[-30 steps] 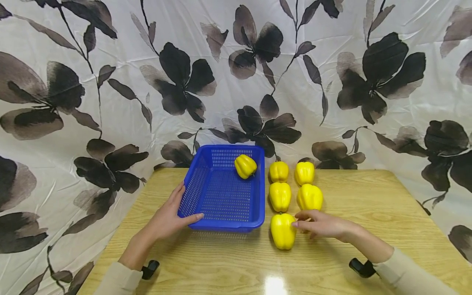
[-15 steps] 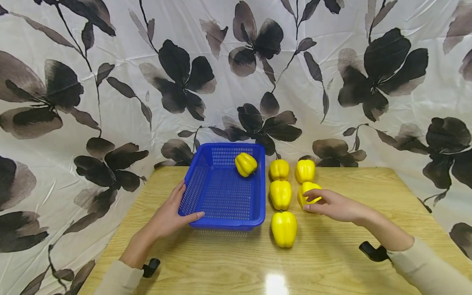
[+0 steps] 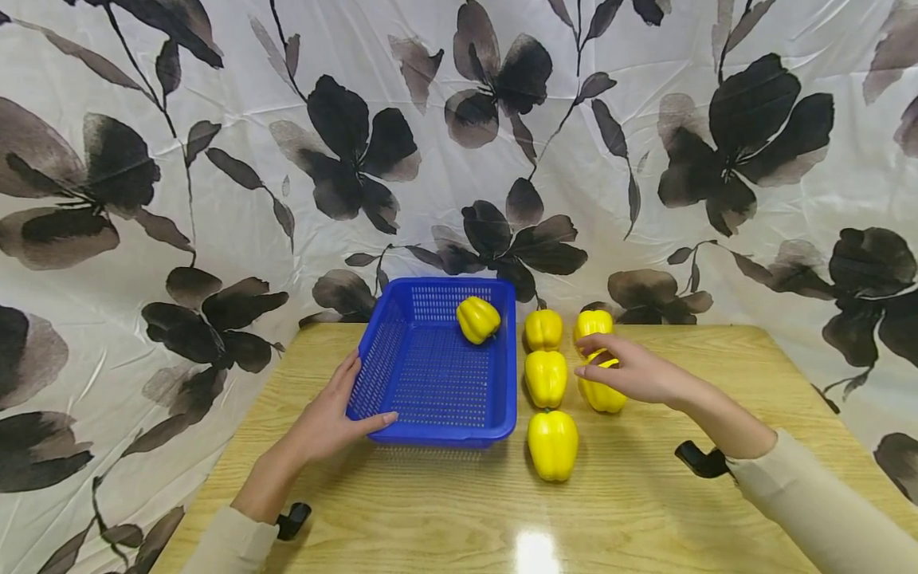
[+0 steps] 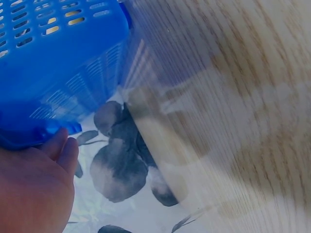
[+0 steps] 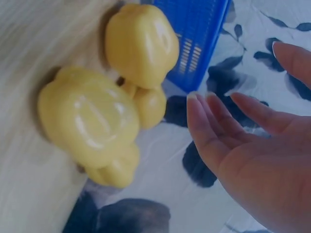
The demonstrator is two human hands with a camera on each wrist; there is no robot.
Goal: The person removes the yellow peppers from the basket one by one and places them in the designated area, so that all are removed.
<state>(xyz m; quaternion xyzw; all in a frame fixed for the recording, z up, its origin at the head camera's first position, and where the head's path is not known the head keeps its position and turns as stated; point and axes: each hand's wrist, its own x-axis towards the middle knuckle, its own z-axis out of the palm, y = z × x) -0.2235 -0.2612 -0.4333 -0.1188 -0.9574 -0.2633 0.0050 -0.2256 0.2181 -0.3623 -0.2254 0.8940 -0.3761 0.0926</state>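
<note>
My left hand (image 3: 323, 422) holds the near left corner of a blue plastic basket (image 3: 430, 436), thumb on the front rim and fingers along the left side. One yellow bell pepper (image 3: 478, 320) lies inside, toward the back right. Over the right-hand column of peppers is my right hand (image 3: 634, 371), fingers parted and nothing between them. It partly covers a near yellow pepper (image 3: 604, 396) and the lower edge of the far one (image 3: 594, 322). In the right wrist view that hand (image 5: 257, 150) appears apart from the peppers (image 5: 90, 116).
Left of the right hand, beside the basket, stands a column of yellow peppers: back (image 3: 543, 329), middle (image 3: 546, 379) and front (image 3: 552, 446). All rest on a light wooden table (image 3: 430, 518). A floral cloth (image 3: 430, 159) hangs behind the table.
My right hand has moved away from the front pepper, first to the right, then up and back over the right-hand column. The left hand and basket have stayed in place.
</note>
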